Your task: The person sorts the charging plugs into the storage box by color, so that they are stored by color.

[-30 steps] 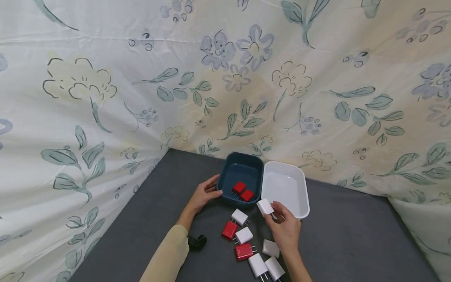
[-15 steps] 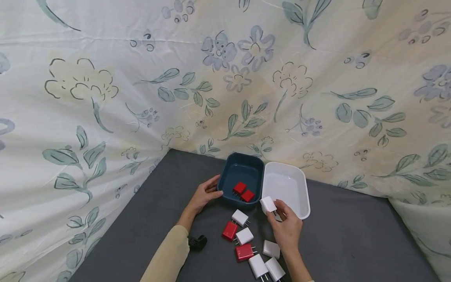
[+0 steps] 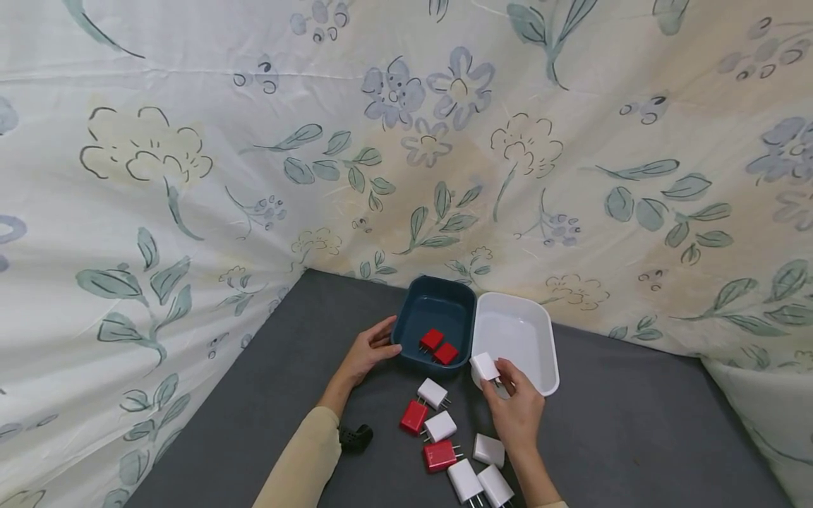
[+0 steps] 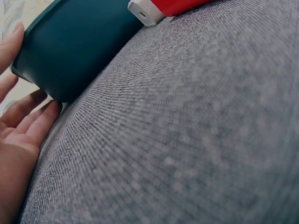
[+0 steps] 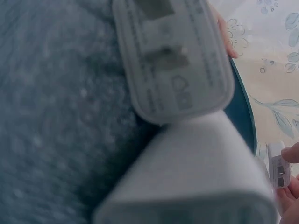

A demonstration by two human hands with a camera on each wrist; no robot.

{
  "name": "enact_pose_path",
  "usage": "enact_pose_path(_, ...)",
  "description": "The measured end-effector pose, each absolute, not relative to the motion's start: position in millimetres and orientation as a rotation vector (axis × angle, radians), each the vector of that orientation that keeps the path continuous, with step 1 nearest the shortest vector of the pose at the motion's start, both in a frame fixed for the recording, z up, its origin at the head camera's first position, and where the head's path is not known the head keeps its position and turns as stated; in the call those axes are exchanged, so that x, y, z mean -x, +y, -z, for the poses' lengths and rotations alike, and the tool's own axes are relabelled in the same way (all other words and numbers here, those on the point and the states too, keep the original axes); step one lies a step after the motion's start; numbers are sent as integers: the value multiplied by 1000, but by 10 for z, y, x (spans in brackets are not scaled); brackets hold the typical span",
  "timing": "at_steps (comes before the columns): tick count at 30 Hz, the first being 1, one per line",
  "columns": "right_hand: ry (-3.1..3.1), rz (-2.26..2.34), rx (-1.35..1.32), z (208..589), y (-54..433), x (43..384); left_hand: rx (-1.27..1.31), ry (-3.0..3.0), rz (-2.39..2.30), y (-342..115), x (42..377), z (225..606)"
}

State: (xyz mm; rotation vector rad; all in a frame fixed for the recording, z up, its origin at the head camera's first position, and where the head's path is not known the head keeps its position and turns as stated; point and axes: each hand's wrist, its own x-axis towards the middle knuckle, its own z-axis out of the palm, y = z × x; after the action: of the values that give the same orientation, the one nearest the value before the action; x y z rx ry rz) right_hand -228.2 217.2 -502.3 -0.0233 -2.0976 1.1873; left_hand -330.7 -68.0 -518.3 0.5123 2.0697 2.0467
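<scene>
My right hand pinches a white plug-in charger between thumb and fingers, over the near left corner of a white bin. Its metal prongs point back toward the palm; the right wrist view shows its printed prong face. Fingers of my left hand lie along the left side of a dark blue bin, thumb near the rim. In the left wrist view the fingertips touch the bin's wall low down. Inside the blue bin sit two red chargers, one beside the other.
Several white chargers and two red ones, a nearer and a farther, lie on the dark grey cloth before the bins. Two of the white ones loom close in the right wrist view. A floral curtain hangs behind.
My right hand has moved slightly right and away from me with the white charger, from the gap between the bins to over the white bin's corner. The left hand stays put.
</scene>
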Motion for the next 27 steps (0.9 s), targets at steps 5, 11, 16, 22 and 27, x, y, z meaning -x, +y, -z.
enact_pose_path(5,-2104,-1162,24,5030,2193,2309,-505,2069,-2052,-678,3335,5224)
enact_pose_path(11,-2098,-1144,50,5051,2221,2351,-527,2092,-2060,-682,3362,5287)
enact_pose_path(16,-2094,-1126,67,5051,2239,2371,-524,2064,-2058,-684,3296,5174)
enact_pose_path(22,-2097,-1122,88,5032,2249,2393,-537,2057,-2058,-684,3302,5176)
enact_pose_path(27,-2097,-1121,104,5010,2248,2413,-530,2048,-2061,-694,3315,5185)
